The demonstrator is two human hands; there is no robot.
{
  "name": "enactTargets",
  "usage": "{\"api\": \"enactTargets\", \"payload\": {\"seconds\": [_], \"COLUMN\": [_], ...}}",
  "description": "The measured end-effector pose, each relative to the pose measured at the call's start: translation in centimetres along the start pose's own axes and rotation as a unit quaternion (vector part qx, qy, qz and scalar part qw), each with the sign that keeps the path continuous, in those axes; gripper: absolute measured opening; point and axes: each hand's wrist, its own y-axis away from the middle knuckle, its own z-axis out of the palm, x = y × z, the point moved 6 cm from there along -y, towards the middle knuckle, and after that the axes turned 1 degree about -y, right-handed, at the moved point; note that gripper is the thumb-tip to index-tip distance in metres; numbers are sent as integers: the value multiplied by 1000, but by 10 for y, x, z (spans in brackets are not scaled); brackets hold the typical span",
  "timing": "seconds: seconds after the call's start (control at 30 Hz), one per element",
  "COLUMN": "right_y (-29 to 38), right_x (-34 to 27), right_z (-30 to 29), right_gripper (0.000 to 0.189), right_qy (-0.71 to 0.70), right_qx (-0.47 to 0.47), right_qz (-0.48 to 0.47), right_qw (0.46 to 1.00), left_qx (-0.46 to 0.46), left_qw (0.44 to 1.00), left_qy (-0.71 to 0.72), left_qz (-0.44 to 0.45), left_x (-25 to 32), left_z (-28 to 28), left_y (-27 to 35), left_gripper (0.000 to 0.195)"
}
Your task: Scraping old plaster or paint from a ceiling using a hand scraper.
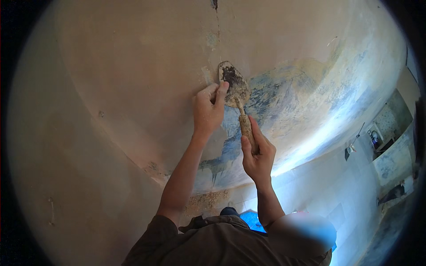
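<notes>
A plastering trowel (242, 84) with a rounded, crusted metal blade is held up against the stained plaster wall (159, 60). My right hand (259, 153) grips its coated wooden handle (245, 128) from below, with a finger along the side. My left hand (209, 108) is at the blade's left edge. Its thumb lies over the blade and the other fingers curl in beside it, partly hidden. Above the blade tip a thin crack (218, 25) runs up to a small dark hole (214, 4) in the wall.
A worn blue and grey patch (269, 89) marks the wall to the right. Crumbled debris (206, 201) lies along the floor at the wall's foot. A blue thing (253, 220) is on the tiles. Another wall (60, 159) meets this one at left.
</notes>
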Motion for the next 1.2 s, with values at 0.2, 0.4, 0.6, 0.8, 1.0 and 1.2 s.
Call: {"api": "enactTargets", "payload": {"seconds": [0.2,0.4,0.6,0.8,1.0,1.2], "right_y": [-17,-2,-26,-11,-30,-11], "right_x": [-14,-6,-19,-13,-16,-15], "right_z": [0,-2,-5,-10,-12,-14], "right_gripper": [46,46,45,45,45,45], "right_qy": [19,0,23,1,4,15], "right_qx": [-16,-6,3,-12,-35,-49], "right_qz": [13,30,-18,7,64,83], "right_qw": [1000,1000,1000,1000,997,995], "left_qx": [21,-5,9,-16,9,-24], "left_qw": [998,1000,999,998,1000,999], "left_qy": [-5,13,8,54,12,25], "left_qz": [57,9,34,3,23,-14], "left_x": [18,4,19,2,20,-2], "left_z": [-3,1,1,4,1,5], "left_y": [-12,-4,-17,-7,-17,-3], "left_gripper": [44,45,45,47,47,48]}}
